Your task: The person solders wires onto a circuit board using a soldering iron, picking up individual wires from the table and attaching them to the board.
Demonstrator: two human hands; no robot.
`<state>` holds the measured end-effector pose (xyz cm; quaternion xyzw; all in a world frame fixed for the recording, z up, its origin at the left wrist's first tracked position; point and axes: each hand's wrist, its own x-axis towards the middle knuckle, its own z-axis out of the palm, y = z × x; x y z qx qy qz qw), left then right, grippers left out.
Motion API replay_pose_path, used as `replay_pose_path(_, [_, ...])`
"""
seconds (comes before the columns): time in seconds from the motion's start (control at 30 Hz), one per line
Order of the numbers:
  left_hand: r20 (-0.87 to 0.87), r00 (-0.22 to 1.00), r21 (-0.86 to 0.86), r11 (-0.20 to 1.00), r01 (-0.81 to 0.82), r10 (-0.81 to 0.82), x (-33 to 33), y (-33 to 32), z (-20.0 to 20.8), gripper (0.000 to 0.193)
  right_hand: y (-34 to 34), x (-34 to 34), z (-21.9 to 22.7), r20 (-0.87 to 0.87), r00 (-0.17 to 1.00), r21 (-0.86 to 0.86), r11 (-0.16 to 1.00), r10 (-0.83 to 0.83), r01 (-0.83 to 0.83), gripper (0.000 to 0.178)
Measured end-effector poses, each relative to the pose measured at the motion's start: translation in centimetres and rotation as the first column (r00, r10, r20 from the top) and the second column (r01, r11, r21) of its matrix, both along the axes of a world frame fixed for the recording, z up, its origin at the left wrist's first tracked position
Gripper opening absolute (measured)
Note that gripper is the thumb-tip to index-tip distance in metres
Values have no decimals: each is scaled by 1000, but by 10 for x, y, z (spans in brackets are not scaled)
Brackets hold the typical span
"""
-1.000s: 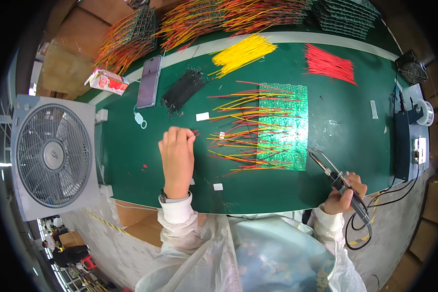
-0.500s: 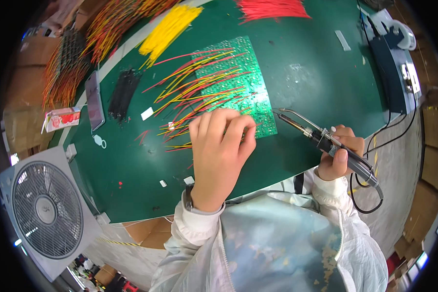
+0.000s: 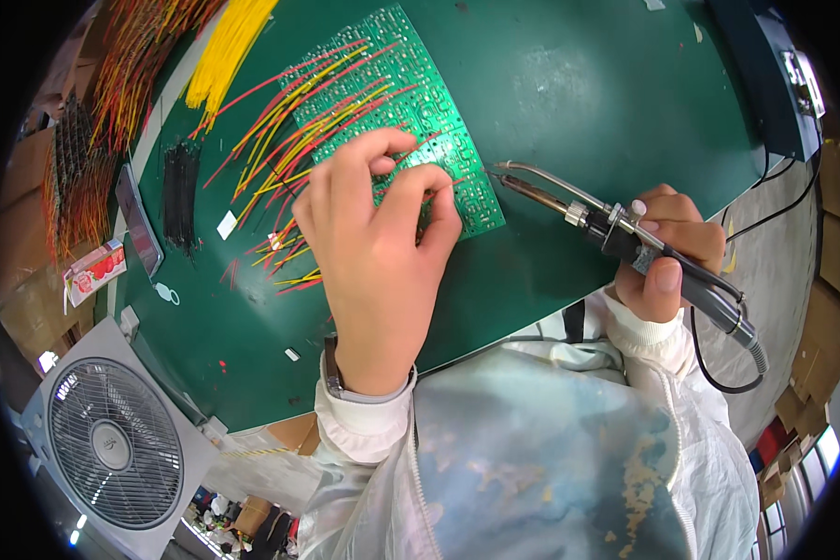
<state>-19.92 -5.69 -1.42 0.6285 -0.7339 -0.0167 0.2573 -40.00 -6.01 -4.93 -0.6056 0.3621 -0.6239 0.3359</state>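
On a green mat lies a green circuit board [image 3: 429,103], with rows of red and yellow wires [image 3: 331,117] standing from it and fanning to the left. My left hand [image 3: 373,224] is over the board's near part, fingers curled, thumb and forefinger closed on a red wire whose end shows past the forefinger tip. The pinch itself is partly hidden. My right hand [image 3: 667,247] is wrapped round a soldering iron [image 3: 616,229] with a thin metal feed tube along its top. The iron's tip points left, just off the board's right edge.
A yellow wire bundle [image 3: 229,56], a black wire bundle [image 3: 180,191], a phone [image 3: 140,219] and a drink carton [image 3: 95,273] are at the left. Mixed wire bundles [image 3: 149,75] hang farther left. A fan [image 3: 112,443] stands lower left; a dark box [image 3: 765,75] with cables is far right.
The view has shifted, so the board and wires appear farther up and left. My left hand's middle finger is raised away from the forefinger. The iron remains in my right hand, near the board's edge.
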Motion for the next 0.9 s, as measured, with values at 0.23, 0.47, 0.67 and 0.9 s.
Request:
replay_pose_path(0.23, [13,999,76,997,33,-35,1,-3,5,15,-7,-9,-6,-43,985,-81,982,169,-172,30])
replay_pose_path(0.47, [68,998,57,998,-1,-3,-4,-1,4,14,-7,-5,-8,-35,984,-94,979,176,-178,29])
replay_pose_path(0.67, [87,996,45,999,-7,3,-5,0,3,14,-8,-7,-6,-56,979,-89,976,195,-200,28])
replay_pose_path(0.9, [128,992,35,999,-23,19,-6,0,5,15,-12,-5,-5,-46,979,-122,972,198,-202,26])
